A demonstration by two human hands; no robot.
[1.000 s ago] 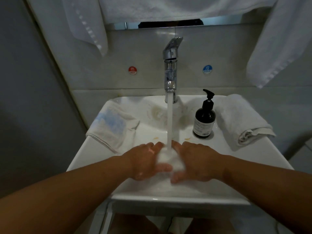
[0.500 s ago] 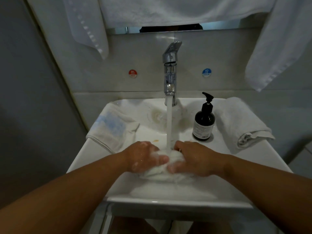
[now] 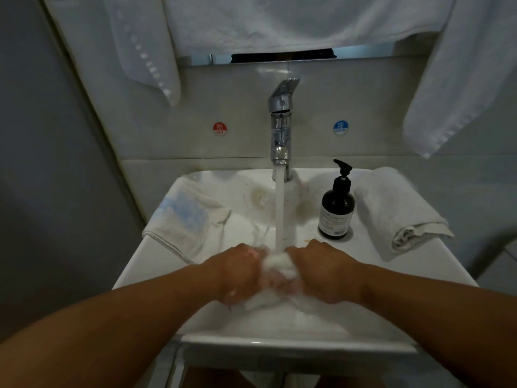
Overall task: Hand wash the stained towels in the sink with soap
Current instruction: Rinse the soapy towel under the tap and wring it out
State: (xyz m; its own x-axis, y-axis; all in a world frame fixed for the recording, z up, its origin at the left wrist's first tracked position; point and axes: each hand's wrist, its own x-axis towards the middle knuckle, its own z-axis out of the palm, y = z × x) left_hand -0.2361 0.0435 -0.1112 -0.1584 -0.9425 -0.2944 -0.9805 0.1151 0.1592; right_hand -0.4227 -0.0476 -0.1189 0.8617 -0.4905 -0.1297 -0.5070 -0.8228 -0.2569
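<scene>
Both hands are in the white sink (image 3: 419, 264), bunched around a small wet white towel (image 3: 278, 263) under the running stream from the chrome tap (image 3: 281, 127). My left hand (image 3: 240, 271) grips the towel's left side and my right hand (image 3: 327, 271) grips its right side, knuckles close together. More of the towel hangs below the hands, blurred. A blue-stained white towel (image 3: 187, 217) lies over the sink's left rim. A dark soap pump bottle (image 3: 337, 208) stands on the rim to the right of the tap.
A rolled white towel (image 3: 397, 211) lies on the sink's right rim beside the bottle. White towels (image 3: 279, 21) hang above, across the wall. Red hot and blue cold stickers flank the tap. A grey wall stands close on the left.
The hands went from lying flat over the towel under the water to bunching it up between them; they now squeeze it closer together. The view has tilted slightly.
</scene>
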